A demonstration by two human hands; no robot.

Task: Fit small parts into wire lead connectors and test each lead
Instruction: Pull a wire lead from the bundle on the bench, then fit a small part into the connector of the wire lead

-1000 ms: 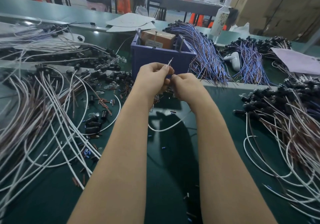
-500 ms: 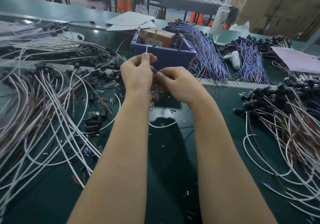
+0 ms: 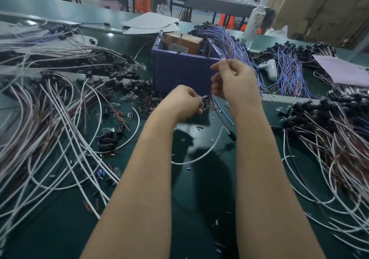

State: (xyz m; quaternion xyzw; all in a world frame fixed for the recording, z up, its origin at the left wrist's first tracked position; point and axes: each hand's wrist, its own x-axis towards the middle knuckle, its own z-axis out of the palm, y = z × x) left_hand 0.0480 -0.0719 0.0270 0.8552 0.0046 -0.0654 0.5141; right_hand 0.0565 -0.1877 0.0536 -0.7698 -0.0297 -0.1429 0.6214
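My right hand [image 3: 234, 79] is raised in front of the blue box [image 3: 179, 72] and pinches the upper end of a wire lead [image 3: 201, 154]. The lead hangs down as a brown and a white strand to a black connector [image 3: 231, 135] just above the mat. My left hand [image 3: 183, 102] sits lower, curled, and pinches a small pale part at its fingertips. Small glass bulbs [image 3: 125, 98] and black sockets [image 3: 107, 140] lie scattered on the green mat to the left.
Piles of white and brown leads cover the left [image 3: 40, 138] and right [image 3: 329, 148] sides. Blue-purple wire bundles [image 3: 287, 72] lie behind the box, with a white controller [image 3: 268, 67], a bottle [image 3: 253, 22] and paper sheets [image 3: 347, 70]. Cut wire bits litter the mat.
My hands have come apart. The right hand has risen to the right with the lead, which now hangs free, and the left hand has dropped lower toward the mat.
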